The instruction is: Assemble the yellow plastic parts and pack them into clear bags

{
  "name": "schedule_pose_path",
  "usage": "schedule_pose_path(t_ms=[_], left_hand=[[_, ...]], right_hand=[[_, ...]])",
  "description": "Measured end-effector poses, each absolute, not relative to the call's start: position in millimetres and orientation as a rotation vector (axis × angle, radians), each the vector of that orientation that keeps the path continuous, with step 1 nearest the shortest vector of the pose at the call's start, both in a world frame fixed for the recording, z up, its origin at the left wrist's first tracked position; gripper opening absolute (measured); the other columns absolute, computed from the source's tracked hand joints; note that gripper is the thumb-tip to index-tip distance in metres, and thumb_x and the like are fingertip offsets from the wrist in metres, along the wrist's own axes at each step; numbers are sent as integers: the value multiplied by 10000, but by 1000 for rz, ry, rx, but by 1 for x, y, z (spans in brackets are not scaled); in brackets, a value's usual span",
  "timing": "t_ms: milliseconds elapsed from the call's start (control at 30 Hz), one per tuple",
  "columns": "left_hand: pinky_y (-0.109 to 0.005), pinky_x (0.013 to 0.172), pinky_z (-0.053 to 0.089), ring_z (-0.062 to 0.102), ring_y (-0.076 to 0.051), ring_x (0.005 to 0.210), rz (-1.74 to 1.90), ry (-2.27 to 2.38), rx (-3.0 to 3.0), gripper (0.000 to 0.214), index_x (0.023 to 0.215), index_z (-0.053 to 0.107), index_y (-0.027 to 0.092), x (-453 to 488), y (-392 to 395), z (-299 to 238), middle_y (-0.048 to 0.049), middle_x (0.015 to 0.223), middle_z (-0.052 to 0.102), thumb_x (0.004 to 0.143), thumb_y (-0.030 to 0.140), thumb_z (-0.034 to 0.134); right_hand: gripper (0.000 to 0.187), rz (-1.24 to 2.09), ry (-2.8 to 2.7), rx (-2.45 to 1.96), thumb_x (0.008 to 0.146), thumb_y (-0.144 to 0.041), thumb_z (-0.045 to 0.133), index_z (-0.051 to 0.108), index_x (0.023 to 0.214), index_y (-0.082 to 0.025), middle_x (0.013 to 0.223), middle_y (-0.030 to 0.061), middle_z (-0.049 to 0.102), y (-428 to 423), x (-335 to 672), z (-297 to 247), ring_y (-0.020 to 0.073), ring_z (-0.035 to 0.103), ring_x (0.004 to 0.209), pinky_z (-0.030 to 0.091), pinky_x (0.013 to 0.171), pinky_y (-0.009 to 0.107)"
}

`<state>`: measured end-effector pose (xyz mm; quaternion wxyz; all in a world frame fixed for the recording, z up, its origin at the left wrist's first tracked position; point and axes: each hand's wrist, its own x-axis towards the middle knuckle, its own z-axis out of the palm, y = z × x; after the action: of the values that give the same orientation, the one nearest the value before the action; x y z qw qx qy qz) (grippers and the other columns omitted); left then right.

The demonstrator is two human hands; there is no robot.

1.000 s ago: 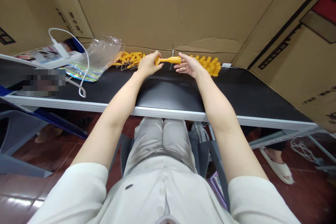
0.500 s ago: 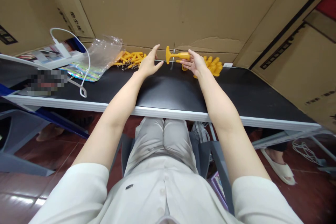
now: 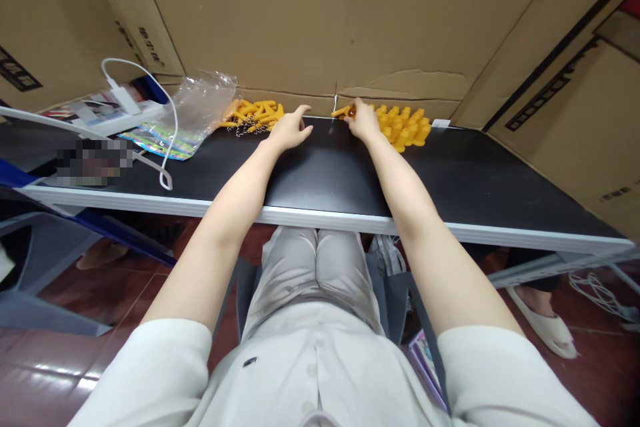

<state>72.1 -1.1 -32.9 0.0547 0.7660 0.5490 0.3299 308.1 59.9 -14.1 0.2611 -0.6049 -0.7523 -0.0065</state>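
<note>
Black table (image 3: 475, 180), cardboard walls (image 3: 280, 13); left hand (image 3: 291, 130) fingers spread flat, right hand (image 3: 363, 123) fingers gripping yellow piece (image 3: 344, 111).

Black table (image 3: 325, 173) w/ left yellow pile (image 3: 255, 115), right yellow pile (image 3: 403, 125), clear bag (image 3: 200, 103), white cable (image 3: 167, 140), poss. leaflets (image 3: 155, 144).

I can't read any text here: the dark print on the cardboard boxes (image 3: 150, 40) at upper left and right is too small and skewed.

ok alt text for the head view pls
A seated person reaches across a black table: the right hand pinches an orange piece beside a pile of orange pieces, the left hand lies open near a second orange pile. Behind stands cardboard.
</note>
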Motion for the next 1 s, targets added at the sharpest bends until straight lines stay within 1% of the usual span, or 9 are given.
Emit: schedule_pose_path(t_ms=[200,333,467,600,667,733,833,900,1000], left_hand=[[-464,1129,536,741,-288,1107,973,1680,2341,571,1527,581,206,72,-1,-34,-95,1095,814,962,274,623],[-480,1156,520,738,-295,1127,1000,1644,2332,592,1531,586,214,73,-2,-33,-93,1087,807,943,261,632],[-481,1174,510,739,-291,1135,1019,1614,2321,590,1516,603,215,73,-3,-33,-87,1049,795,928,242,638],[-473,1167,521,734,-288,1124,999,1644,2310,540,1457,655,204,73,-2,-34,-85,1033,790,920,258,640],[-460,1147,536,732,-283,1094,971,1674,2321,472,1377,710,191,73,-1,-34,-89,1031,792,919,276,632],[-447,1118,553,730,-278,1060,926,1699,2342,408,1284,760,178,73,1,-34,-100,1041,796,920,292,615],[-430,1080,571,735,-275,1031,866,1719,2365,361,1177,808,181,73,2,-34,-109,1062,805,909,294,595],[-419,1058,580,741,-272,1020,846,1717,2376,342,1129,825,195,73,2,-34,-100,1049,812,896,290,594],[-411,1030,592,745,-276,1018,820,1709,2389,320,1086,834,208,73,2,-35,-95,1030,817,891,289,593]], right_hand=[[411,-152,-2213,-1666,987,-139,679,662,1397,-112,1453,262,700,52,294,-19,420,651,1397,426,1229,594],[320,-22,-2129,-1711,940,-192,808,731,1247,-152,1428,229,711,57,299,-25,411,653,1387,429,1228,595],[292,130,-2058,-1755,914,-245,871,733,1133,-109,1483,258,671,57,309,-12,431,586,1465,353,1284,669],[229,132,-2011,-1891,793,-86,930,720,882,-102,1385,270,731,40,325,26,476,583,1483,269,1313,736],[246,126,-2020,-2000,786,-98,938,693,764,-106,1344,275,750,27,334,47,488,591,1478,283,1308,726],[278,70,-2131,-2154,852,-183,909,681,728,-84,1377,320,725,15,341,62,492,624,1446,421,1250,658],[365,-14,-2282,-2272,918,-239,865,634,661,-121,1348,281,752,2,348,69,456,676,1400,523,1191,580],[456,-3,-2237,-2253,882,-240,910,562,596,-169,1275,230,785,1,350,63,443,684,1392,486,1231,607],[552,126,-2052,-2005,716,-269,1038,512,562,-204,1086,179,802,12,353,47,479,635,1437,361,1300,704]])
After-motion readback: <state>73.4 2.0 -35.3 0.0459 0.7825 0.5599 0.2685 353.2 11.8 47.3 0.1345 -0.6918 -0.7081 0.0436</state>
